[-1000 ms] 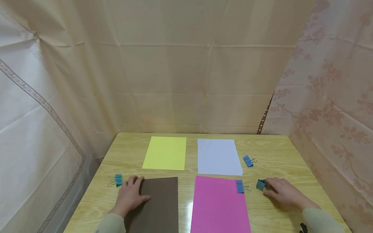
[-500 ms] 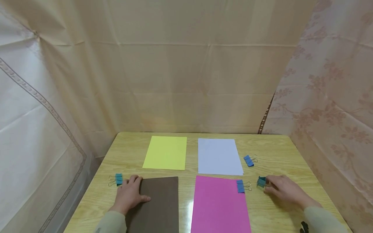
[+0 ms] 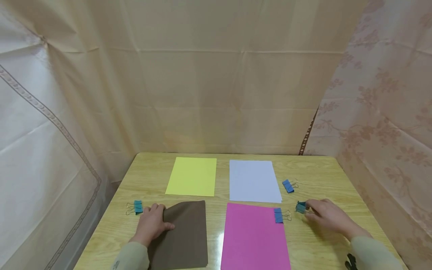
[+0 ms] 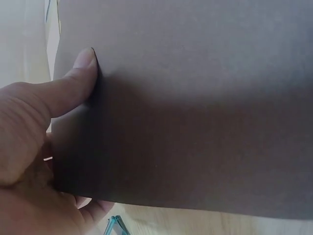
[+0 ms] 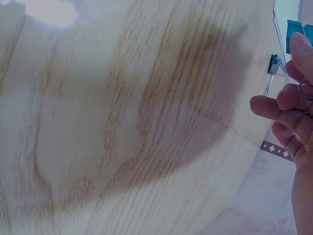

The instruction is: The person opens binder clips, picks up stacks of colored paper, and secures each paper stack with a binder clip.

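My left hand (image 3: pixel 152 224) grips the left edge of the dark brown paper sheets (image 3: pixel 185 232), whose far left corner bends up. In the left wrist view the thumb (image 4: pixel 73 85) lies on top of the brown paper and the other fingers are under it. On the right, my right hand (image 3: pixel 332 219) pinches a teal binder clip (image 3: pixel 301 207) by its wire handles, mouth facing left, above the table. In the right wrist view this binder clip (image 5: pixel 299 36) shows at the right edge, partly hidden by the fingers.
Pink paper (image 3: pixel 254 240) with a blue binder clip (image 3: pixel 278 215) on its right edge lies in the middle. Behind are yellow paper (image 3: pixel 191 176) and white paper (image 3: pixel 254 181). Another blue clip (image 3: pixel 288 186) lies right of the white paper, and a teal clip (image 3: pixel 138 207) left of my left hand.
The brown paper's far edge has lifted and its left corner has bent up in my left hand. My right hand has risen slightly with the teal binder clip.
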Demonstrator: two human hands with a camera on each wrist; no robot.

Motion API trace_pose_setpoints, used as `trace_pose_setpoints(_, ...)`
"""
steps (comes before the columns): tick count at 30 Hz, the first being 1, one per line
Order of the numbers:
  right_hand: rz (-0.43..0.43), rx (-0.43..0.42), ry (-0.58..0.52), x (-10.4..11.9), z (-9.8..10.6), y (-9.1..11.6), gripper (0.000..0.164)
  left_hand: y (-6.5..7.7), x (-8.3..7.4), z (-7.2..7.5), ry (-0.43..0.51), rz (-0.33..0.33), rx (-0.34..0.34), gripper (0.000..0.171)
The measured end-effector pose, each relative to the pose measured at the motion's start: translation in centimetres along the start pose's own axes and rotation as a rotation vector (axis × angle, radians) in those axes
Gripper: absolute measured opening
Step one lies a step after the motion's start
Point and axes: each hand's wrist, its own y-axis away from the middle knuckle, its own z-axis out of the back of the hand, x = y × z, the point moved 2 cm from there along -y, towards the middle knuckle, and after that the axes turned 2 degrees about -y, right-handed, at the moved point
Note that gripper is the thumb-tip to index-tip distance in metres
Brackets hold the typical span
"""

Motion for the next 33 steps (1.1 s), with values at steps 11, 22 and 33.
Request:
trace_pose_setpoints(11, 0.017, 0.018, 0.015, 0.2, 0.0, -0.2, 0.015, 0.5, 0.1, 0.5, 0.121, 0.172, 0.059, 0.091)
trace_pose_setpoints(22, 0.015, 0.027, 0.017, 0.2, -0.2, -0.3, 0.015, -0.1, -0.1, 0.4, 0.143, 0.274, 0.111, 0.112)
trace_pose_setpoints(33, 0.043, 0.028, 0.014, 0.1, -0.3, -0.2, 0.015, -0.7, 1.4, 0.7, 0.267, 0.285, 0.119, 0.093)
